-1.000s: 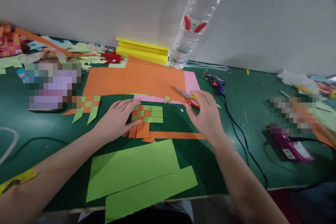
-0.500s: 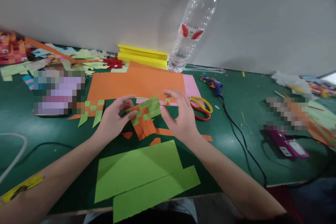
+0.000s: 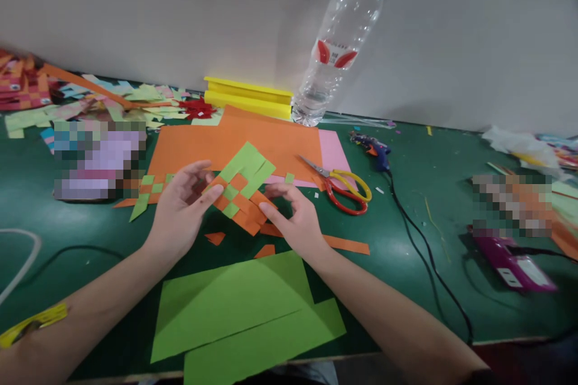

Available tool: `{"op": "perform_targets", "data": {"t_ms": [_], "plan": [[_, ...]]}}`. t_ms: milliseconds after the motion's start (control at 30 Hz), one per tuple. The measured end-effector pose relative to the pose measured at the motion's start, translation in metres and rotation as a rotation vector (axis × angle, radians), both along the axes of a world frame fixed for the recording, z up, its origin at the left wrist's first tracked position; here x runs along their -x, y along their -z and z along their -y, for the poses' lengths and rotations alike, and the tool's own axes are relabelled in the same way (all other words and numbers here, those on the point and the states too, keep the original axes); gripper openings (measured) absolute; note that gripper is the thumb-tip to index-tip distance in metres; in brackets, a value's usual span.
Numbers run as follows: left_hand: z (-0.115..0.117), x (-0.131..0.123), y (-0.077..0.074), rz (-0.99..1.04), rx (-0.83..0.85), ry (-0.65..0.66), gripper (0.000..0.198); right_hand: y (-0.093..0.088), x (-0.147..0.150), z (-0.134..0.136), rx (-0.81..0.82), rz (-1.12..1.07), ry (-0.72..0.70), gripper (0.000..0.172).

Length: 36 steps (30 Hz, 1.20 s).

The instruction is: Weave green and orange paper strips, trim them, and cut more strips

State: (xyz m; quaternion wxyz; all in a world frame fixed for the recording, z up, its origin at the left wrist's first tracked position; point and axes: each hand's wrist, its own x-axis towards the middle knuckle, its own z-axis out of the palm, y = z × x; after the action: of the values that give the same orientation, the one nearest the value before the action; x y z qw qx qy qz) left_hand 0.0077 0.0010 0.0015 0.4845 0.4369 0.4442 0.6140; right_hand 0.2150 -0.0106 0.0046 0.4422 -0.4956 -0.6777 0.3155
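A small woven mat of orange and light-green paper strips [image 3: 241, 192] is held tilted just above the green table [image 3: 428, 289]. My left hand [image 3: 183, 210] pinches its left corner between thumb and fingers. My right hand [image 3: 295, 219] grips its lower right edge. Red-and-yellow scissors [image 3: 345, 187] lie on the table just right of my right hand. A loose orange strip [image 3: 345, 245] and small orange scraps [image 3: 215, 237] lie under the mat.
Light-green sheets [image 3: 239, 313] lie near the front edge; an orange sheet [image 3: 235, 138] and a pink one [image 3: 334, 153] behind. Further off: a second woven piece [image 3: 151, 189], plastic bottle [image 3: 338, 48], yellow paper stack [image 3: 248, 96], glue gun [image 3: 372, 147] with black cord, purple device [image 3: 515, 261], paper scraps [image 3: 90, 99].
My right hand left the scissors on the table and came to the mat. Both hands lifted the woven mat off the table and turned it onto a corner.
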Motion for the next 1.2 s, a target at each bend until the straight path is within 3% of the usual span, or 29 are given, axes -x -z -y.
{"op": "perform_targets", "data": {"t_ms": [267, 500, 600, 667, 767, 1033, 1100, 1200], "plan": [[0.004, -0.001, -0.002, 0.060, 0.077, 0.039, 0.034, -0.009, -0.003, -0.001, -0.212, 0.076, 0.030, 0.021], [-0.003, 0.007, -0.006, 0.149, 0.144, 0.032, 0.034, -0.010, -0.023, -0.015, -0.475, 0.344, 0.147, 0.046], [-0.005, 0.010, -0.006, 0.197, 0.152, 0.018, 0.032, -0.007, -0.022, -0.016, -0.444, 0.502, 0.041, 0.060], [-0.007, 0.011, -0.005, 0.220, 0.159, 0.014, 0.032, -0.006, -0.020, -0.016, -0.406, 0.580, -0.079, 0.050], [-0.008, 0.012, -0.005, 0.241, 0.166, 0.003, 0.031, -0.004, -0.020, -0.016, -0.388, 0.608, -0.181, 0.019], [-0.012, 0.015, -0.006, 0.208, 0.134, -0.038, 0.026, -0.006, -0.037, -0.031, -0.256, -0.027, 0.055, 0.027], [-0.014, 0.015, -0.005, 0.207, 0.132, -0.045, 0.026, -0.007, -0.040, -0.036, -0.207, -0.142, -0.017, 0.030], [-0.017, 0.016, -0.004, 0.208, 0.135, -0.048, 0.025, -0.010, -0.044, -0.040, 0.012, -0.388, -0.154, 0.033]]}}
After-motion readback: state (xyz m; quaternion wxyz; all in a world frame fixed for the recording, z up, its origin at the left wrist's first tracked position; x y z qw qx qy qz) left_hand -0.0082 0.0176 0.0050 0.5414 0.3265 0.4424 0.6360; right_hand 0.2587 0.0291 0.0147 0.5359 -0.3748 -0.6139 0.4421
